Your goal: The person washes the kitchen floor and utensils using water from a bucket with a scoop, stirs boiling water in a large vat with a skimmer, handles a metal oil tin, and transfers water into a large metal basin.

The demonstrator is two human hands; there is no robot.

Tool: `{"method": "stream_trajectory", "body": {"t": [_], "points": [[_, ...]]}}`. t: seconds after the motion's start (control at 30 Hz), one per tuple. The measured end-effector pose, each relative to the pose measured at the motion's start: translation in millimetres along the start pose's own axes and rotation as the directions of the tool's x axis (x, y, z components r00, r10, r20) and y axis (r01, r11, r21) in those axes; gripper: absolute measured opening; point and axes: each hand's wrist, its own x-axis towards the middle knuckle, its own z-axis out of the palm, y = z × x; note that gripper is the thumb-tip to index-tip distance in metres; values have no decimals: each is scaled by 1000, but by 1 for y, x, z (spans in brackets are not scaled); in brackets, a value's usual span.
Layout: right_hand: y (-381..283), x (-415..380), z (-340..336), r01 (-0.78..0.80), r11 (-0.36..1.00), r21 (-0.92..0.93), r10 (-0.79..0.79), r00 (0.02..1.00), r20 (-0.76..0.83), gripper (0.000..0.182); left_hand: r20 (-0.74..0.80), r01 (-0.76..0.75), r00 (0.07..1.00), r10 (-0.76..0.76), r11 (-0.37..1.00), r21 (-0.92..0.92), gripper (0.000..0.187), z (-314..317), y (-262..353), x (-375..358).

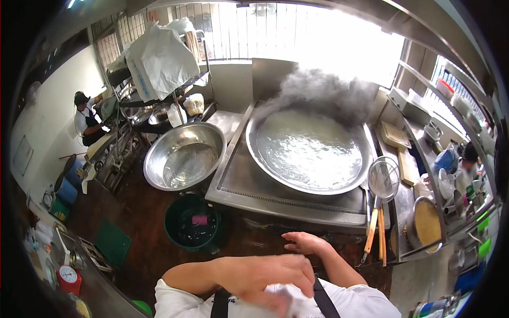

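My left hand (265, 278) is bent across my chest over the white shirt and dark apron straps; its fingers are blurred and partly folded, so their exact state is unclear. My right hand (306, 243) reaches out in front of my body with fingers extended and apart, holding nothing. Beyond it, a large steaming pan (275, 183) of bubbling liquid sits in the steel stove top (238, 193). Left of the stove stands a wide metal basin (154, 172) with clear liquid. Neither hand touches the pan or the basin.
A green bucket (170, 233) with water and a pink item stands on the floor. A wire strainer (384, 177) with a wooden handle leans at the stove's right edge, near a pot (427, 222). A person (90, 122) works at the far left; another is partly visible far right.
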Motion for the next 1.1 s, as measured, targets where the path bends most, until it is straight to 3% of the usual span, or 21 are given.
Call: {"method": "stream_trajectory", "body": {"t": [0.1,0.2,0.27,0.33,0.43,0.47,0.53,0.6,0.67,0.73,0.8,0.83,1.1], "points": [[2,-1,3,5,1000,-16,-5,1000,-2,53,338,87,933,-123,989,118,34,1,-4,2],[3,-3,10,-43,994,100,41,999,25,53,320,-133,939,128,991,-4,13,10,-35,0],[26,5,23,-31,972,234,26,999,22,52,41,-28,999,23,992,121,12,9,-24,1],[34,7,25,17,945,327,-21,1000,8,52,-51,-47,997,54,990,130,10,7,-26,-1],[37,7,27,9,970,243,-9,1000,-1,52,-20,35,999,-32,984,174,14,12,-32,1],[38,6,27,16,978,209,-16,1000,-1,52,-175,148,980,-99,945,291,16,9,-35,-1],[5,-9,7,-1,1000,-6,1,999,37,53,-486,400,859,-158,800,447,20,-8,-53,-11],[1,-18,5,-42,999,25,42,999,-2,54,-703,660,651,-286,671,338,27,-28,-93,-41],[3,-24,3,-95,995,38,94,995,13,56,-729,827,539,-422,431,362,38,-36,-136,-89],[10,-27,3,-86,996,36,86,996,4,56,-685,840,509,-522,125,528,52,-23,-171,-144],[13,-28,2,-94,994,49,94,996,3,55,-545,903,310,-780,62,425,61,-16,-175,-163],[12,-28,1,-99,994,47,99,995,6,55,-500,923,277,-820,82,377,61,-14,-176,-168],[8,-11,-4,-30,999,33,29,1000,9,56,-642,925,367,-673,192,328,53,-8,-173,-159]]}}
